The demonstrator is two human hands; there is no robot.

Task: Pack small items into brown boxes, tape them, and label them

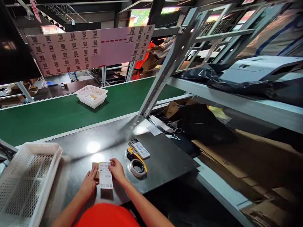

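A small brown cardboard box (95,165) lies on the metal table, partly covered by a white printed label (105,176). My left hand (89,181) holds the box by its left side, fingers laid along the cardboard. At the label's upper right edge, my right hand (116,169) pinches the paper between thumb and fingers. The label's lower part reaches past the box towards me. Right of my hands lie a yellow tape dispenser with a roll of tape (137,167) and a white phone-like device (139,148) with a dark top end.
A white perforated basket (30,179) stands at the table's left. Beyond the metal table (78,142), a green conveyor belt (47,118) carries another white basket (92,96). A metal post (165,66) and shelf with a printer (258,69) rise at right. A person in orange (144,56) works behind.
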